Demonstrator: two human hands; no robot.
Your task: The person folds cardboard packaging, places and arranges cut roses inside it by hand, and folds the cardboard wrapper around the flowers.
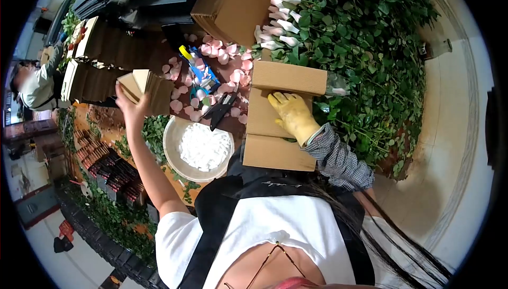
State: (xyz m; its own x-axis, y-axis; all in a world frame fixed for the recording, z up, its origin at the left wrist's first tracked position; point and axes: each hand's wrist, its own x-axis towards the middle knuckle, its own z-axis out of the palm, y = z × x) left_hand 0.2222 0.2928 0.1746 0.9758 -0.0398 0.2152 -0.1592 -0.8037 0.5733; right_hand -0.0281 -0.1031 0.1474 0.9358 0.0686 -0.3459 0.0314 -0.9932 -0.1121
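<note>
On the left, my bare left hand [131, 104] grips the near edge of some folded cardboard pieces [153, 90] at the end of a stack. My right hand [293, 114], in a yellow glove, lies flat with its fingers a little apart on an unfolded corrugated cardboard sheet [262, 111] in front of my body. The sheet's upper flap [289, 77] and lower flap [278, 153] are raised or folded; some clear wrap and leaves show at its right side. Whether anything lies under the glove is hidden.
A round bowl of white pieces [206, 147] stands between my arms. Beyond it are pink petals [217, 48], a blue tool [203, 72] and a black tool [219, 110]. Leafy stems [370, 72] with wrapped pink roses [288, 26] fill the right. A person [39, 85] is far left.
</note>
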